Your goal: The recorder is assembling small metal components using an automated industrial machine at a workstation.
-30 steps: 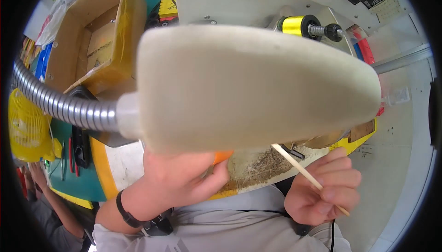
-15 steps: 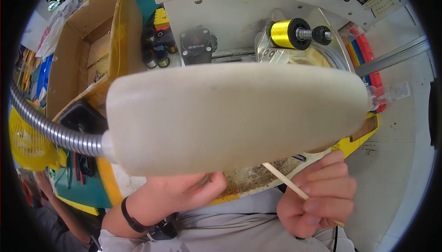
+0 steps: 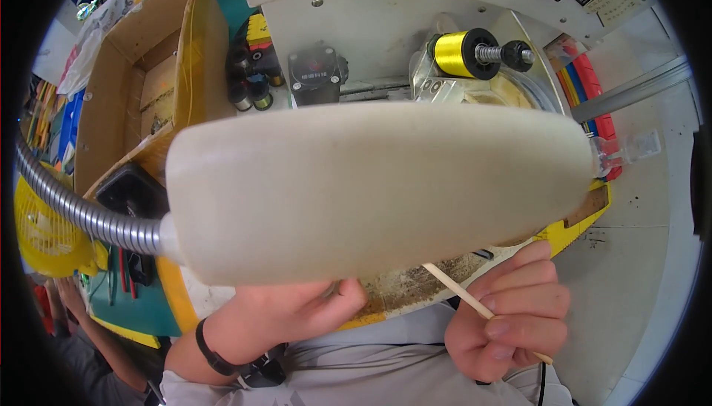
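Head view: looking down at a person at a bench, with a big off-white lamp head [image 3: 378, 195] blocking the middle of everything, lol
Right hand [image 3: 512, 317]: fingers curled in, clamped on a pale wooden stick [image 3: 463, 295]
Wooden stick: slants from upper left down to lower right, bottom end poking out past the hand, top end meeting the lamp's lower edge; can't tell if it runs on behind
Left hand [image 3: 297, 306]: thumb side shows, but the lamp covers most of the fingers, so no way to tell if they're apart, together or gripping something
Left wrist: black band [image 3: 211, 350] around it
Bench top [image 3: 408, 287]: between the hands, scuffed and stained brown, yellow along the near edge
Lamp neck [image 3: 96, 220]: ribbed metal, curving in from the left
Back of bench: yellow spool [image 3: 454, 54] on a spindle, above the lamp as seen here
Upper left: open cardboard box [image 3: 111, 109]
Far left: yellow basket [image 3: 44, 228], with another person's arm [image 3: 111, 350] below it
Right side: red bin [image 3: 608, 135], partly behind a metal rail [image 3: 638, 88]
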Demonstrator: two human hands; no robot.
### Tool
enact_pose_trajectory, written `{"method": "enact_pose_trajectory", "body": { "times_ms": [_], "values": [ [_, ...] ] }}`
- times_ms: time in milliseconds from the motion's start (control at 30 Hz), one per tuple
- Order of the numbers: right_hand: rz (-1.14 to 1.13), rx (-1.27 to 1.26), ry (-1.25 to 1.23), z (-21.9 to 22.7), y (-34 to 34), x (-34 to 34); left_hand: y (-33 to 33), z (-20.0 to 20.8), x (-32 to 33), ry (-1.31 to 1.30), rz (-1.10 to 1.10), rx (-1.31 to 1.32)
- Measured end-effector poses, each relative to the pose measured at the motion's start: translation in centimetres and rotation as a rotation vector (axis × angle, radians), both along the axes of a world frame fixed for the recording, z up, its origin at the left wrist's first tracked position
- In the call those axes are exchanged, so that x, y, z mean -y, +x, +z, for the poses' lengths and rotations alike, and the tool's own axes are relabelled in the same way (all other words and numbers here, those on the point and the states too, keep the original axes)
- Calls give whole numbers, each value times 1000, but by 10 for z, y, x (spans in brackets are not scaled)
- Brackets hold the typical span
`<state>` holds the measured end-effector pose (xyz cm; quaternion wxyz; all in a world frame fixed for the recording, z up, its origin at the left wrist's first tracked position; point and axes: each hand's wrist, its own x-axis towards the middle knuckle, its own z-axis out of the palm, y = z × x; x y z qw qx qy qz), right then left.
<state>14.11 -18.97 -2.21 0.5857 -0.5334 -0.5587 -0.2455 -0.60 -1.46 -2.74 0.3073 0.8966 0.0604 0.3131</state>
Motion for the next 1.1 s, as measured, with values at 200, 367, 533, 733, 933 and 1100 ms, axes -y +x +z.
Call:
{"method": "enact_pose_trajectory", "body": {
  "times_ms": [200, 367, 533, 733, 933, 1100],
  "values": [
    [14, -83, -358, -31, 3, 11, 0, 3, -1, -58, -43, -29],
    [-142, 86, -876, -45, 5, 10, 3, -2, -3, -29, -55, 16],
    [-294, -3, -696, -29, 26, 55, -12, 21, -1, 134, 25, -58],
    [-881, 20, -904, -28, 61, 73, 1, -3, -3, 13, -32, -19],
    [-860, 2, -1075, -22, 53, 66, 2, -5, -1, 59, 36, 78],
    [-752, -2, -749, -46, 43, 71, 5, -4, -1, 79, 33, 72]
  ]
}}
